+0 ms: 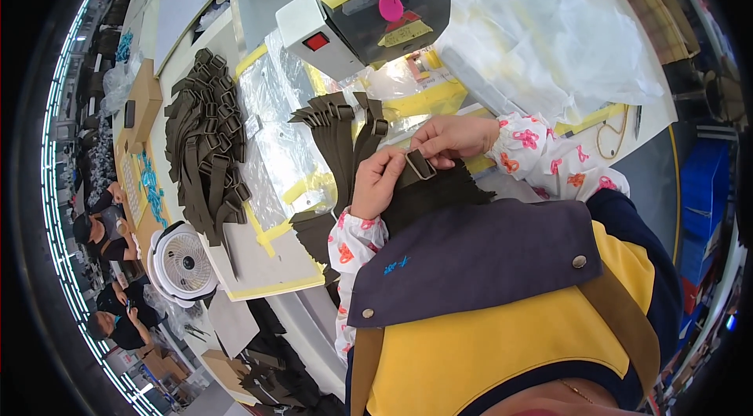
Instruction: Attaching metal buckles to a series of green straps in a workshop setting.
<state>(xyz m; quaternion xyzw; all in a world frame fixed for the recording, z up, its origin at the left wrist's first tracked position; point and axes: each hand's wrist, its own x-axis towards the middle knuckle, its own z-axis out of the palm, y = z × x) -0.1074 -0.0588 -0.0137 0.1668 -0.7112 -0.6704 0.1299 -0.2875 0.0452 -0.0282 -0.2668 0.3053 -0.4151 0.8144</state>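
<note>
Close in front of my body, a dark olive strap with a metal slide buckle is held between my two hands. The fingers of my left hand are closed on the strap at the buckle's left side. My right hand pinches the strap just beyond the buckle, its fingertips partly hidden. Dark olive fabric lies below the buckle, above my apron. Just past my left hand, more straps with buckles lie side by side on the table.
A large heap of buckled straps lies to the left. A sewing machine with a red switch stands ahead. Clear plastic sheeting covers the right side. A white fan sits at the table's left edge. Two people are at far left.
</note>
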